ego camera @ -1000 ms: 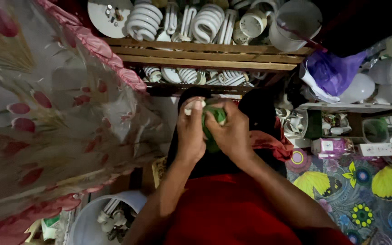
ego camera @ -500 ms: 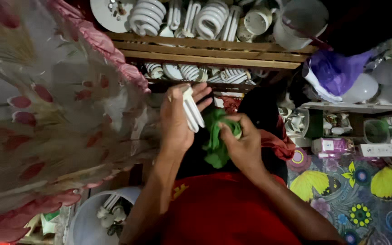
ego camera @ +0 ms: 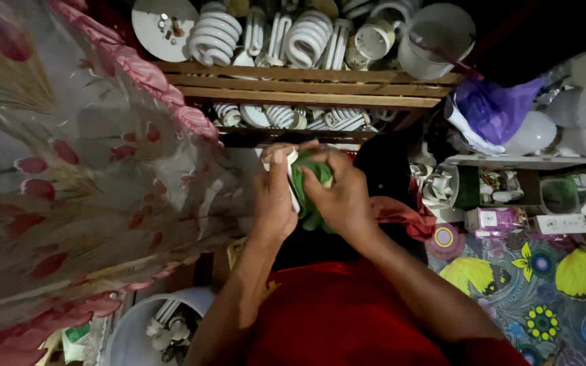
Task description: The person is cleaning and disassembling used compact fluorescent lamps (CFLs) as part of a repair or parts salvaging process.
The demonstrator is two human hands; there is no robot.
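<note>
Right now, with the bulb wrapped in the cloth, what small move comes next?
Probably one more short rub along the tubes: the right hand presses the green cloth against the white tube bulb, which the left hand grips.

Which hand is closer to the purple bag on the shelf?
The right hand. It is nearer the purple bag, which sits up and to its right. The left hand is on the far side, holding a white bulb against a green cloth.
</note>
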